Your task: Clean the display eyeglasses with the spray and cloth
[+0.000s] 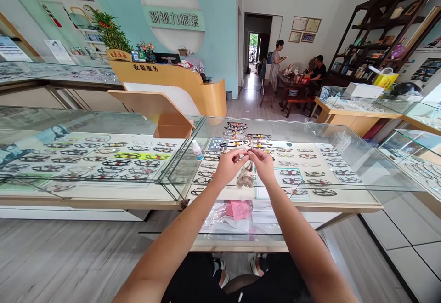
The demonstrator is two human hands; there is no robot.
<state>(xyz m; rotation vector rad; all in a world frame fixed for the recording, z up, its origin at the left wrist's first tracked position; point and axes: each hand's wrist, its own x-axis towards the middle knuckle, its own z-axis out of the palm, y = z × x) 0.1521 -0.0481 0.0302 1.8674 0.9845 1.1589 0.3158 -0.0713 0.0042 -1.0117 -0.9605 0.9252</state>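
Both of my hands meet above the glass display counter (344, 156), fingertips almost touching. My left hand (230, 165) is closed in a pinch, and my right hand (262, 162) pinches just beside it. A small, thin thing seems to be between the fingers, but it is too small to make out. Just below them, a crumpled beige cloth (245, 177) lies on the glass. To the left stands a small white spray bottle (197, 150). Rows of eyeglasses (315, 173) show under the glass around my hands.
A brown open box (172, 130) sits on the counter to the left. Crumpled clear plastic (342, 141) lies at the right. Pink paper (239, 209) and clear bags rest on a lower shelf. Beyond, one person (276, 64) stands and another (317, 71) sits at a table.
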